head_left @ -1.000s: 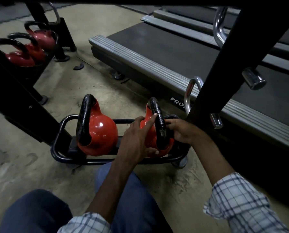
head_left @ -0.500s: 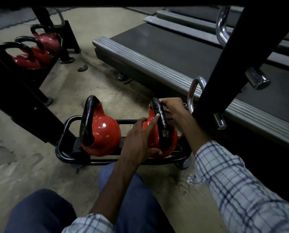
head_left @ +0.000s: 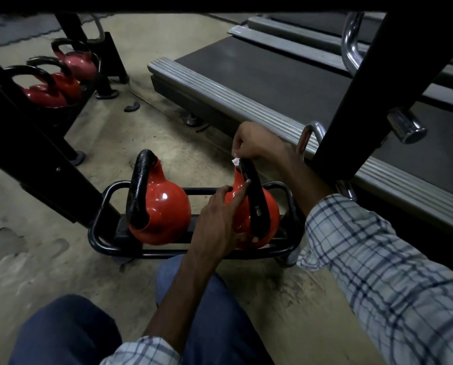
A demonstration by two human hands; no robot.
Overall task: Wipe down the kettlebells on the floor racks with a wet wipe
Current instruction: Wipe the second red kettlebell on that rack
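Wipe atop kettlebell handle

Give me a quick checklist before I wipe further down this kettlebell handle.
1. Wet wipe in right hand: ok, a white corner shows.
2. Wipe on handle top: ok.
3. Left hand steadying the right kettlebell: ok.
4. Kettlebell seated in floor rack: ok.
5. Wipe still wet: cannot tell.
6. Left kettlebell already wiped: cannot tell.
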